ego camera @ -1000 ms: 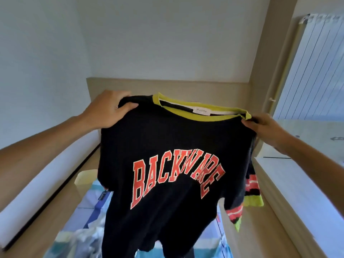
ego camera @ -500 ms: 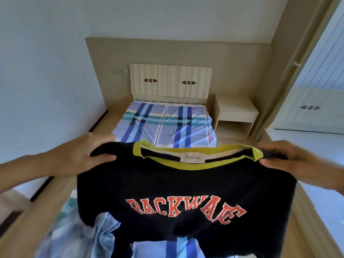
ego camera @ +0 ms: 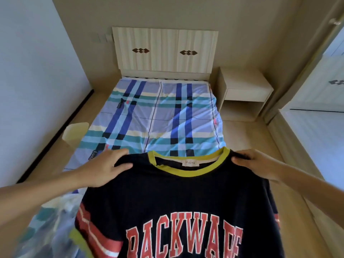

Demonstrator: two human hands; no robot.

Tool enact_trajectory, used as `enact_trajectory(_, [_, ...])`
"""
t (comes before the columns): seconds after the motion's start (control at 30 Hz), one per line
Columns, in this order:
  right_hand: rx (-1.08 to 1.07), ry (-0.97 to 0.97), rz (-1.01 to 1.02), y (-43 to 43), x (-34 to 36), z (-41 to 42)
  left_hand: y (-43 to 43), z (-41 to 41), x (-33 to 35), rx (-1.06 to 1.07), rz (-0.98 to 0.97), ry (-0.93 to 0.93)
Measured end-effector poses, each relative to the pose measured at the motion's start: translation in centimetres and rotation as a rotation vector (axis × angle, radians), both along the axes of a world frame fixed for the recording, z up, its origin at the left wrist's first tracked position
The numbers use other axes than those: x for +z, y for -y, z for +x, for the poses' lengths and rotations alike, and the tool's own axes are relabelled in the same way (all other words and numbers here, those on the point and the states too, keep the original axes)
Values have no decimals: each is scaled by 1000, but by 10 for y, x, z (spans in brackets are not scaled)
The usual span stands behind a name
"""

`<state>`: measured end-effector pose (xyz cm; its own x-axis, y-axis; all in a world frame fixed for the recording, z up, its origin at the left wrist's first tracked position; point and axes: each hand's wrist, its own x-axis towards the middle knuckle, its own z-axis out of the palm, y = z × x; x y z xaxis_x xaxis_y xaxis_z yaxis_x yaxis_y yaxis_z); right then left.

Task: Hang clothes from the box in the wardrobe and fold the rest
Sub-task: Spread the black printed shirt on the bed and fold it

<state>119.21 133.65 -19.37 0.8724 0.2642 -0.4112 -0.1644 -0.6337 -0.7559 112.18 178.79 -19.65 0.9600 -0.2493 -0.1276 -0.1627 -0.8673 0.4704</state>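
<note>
While the black T-shirt (ego camera: 178,198) hangs spread between them, the left grip (ego camera: 104,170) and right grip (ego camera: 258,166) each pinch 1 shoulder.

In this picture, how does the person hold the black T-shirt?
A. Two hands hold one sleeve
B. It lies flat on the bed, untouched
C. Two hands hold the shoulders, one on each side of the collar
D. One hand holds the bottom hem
C: the left hand and the right hand each grip a shoulder of the T-shirt, on either side of its yellow collar.
</note>
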Motion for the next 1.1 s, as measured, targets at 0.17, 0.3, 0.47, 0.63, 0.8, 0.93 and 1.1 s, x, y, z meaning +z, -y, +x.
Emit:
enact_trajectory(0.17, [-166, 279, -333, -44, -125, 151, 2, 167, -135, 95, 184, 146])
enact_trajectory(0.3, [-340, 489, -556, -80, -232, 194, 23, 238, -248, 282, 439, 298])
enact_trajectory(0.47, [-236, 290, -578, -71, -427, 115, 68, 169, -431, 80, 442, 60])
enact_trajectory(0.63, [-359, 85, -452, -27, -545, 56, 100, 110, -548, -4, 378, -123])
enact_trajectory(0.8, [-667, 114, -380, 17, -569, 91, 116, 130, -613, 54, 342, -64])
enact_trajectory(0.93, [-768, 145, -292, 45, -573, 141, 120, 130, -645, 82, 391, 67])
enact_trajectory(1.1, [-890, 21, -106, 58, -580, 208, 121, 131, -659, 80, 406, 163])
